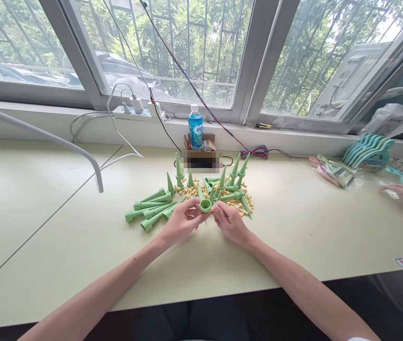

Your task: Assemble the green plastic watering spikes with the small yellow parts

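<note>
Over the pale tabletop, pinching the green cup in the left hand, mouth up, just left of the right hand, fingertips pressed together, grip's contents unclear.

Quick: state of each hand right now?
Left hand: grip closed on the green cone piece, open end toward the camera.
Right hand: fingers pinched together at the piece's side; what they pinch is too small to tell.

Workshop-like worktable beside windows
</note>
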A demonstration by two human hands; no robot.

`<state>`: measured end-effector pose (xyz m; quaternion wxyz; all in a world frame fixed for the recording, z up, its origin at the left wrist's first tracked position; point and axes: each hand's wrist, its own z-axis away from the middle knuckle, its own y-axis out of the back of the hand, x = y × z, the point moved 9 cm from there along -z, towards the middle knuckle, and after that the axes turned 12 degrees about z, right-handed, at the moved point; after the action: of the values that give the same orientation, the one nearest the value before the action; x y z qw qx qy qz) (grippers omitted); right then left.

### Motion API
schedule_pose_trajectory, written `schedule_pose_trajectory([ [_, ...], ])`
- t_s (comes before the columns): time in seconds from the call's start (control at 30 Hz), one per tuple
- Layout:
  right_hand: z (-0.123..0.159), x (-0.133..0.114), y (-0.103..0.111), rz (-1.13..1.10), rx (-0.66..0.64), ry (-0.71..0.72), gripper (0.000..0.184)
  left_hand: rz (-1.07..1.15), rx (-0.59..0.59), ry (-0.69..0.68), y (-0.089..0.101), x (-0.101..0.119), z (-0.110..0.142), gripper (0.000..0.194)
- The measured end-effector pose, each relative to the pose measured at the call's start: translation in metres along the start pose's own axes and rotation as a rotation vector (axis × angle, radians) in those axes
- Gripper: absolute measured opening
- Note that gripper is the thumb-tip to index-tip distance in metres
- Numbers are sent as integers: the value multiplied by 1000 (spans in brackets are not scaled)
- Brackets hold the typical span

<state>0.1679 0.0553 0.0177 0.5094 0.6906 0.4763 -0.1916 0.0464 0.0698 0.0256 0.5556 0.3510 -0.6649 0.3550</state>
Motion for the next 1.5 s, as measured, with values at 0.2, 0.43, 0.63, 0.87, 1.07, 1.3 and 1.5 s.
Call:
schedule_pose_trajectory([
  [0.2,0,-1,0,-5,-2,9,37,34,8,9,0,2,0,28],
  [0.43,-1,-3,1,38,15,35,40,3,-70,-13,-7,0,0,26],
  [0.63,-1,-4,2,59,16,41,41,-188,-20,-80,1,-5,1,26],
  [0.87,-2,-7,5,49,10,8,45,-284,-23,-162,-3,2,2,28],
  [1.07,-2,-10,5,51,34,5,45,-293,-74,-241,-8,10,5,22],
  [1.3,-2,-12,7,80,43,15,44,-323,-96,-298,-12,15,7,18],
  [1.5,-1,-7,6,89,47,-4,49,-432,-86,-392,-14,23,10,16],
])
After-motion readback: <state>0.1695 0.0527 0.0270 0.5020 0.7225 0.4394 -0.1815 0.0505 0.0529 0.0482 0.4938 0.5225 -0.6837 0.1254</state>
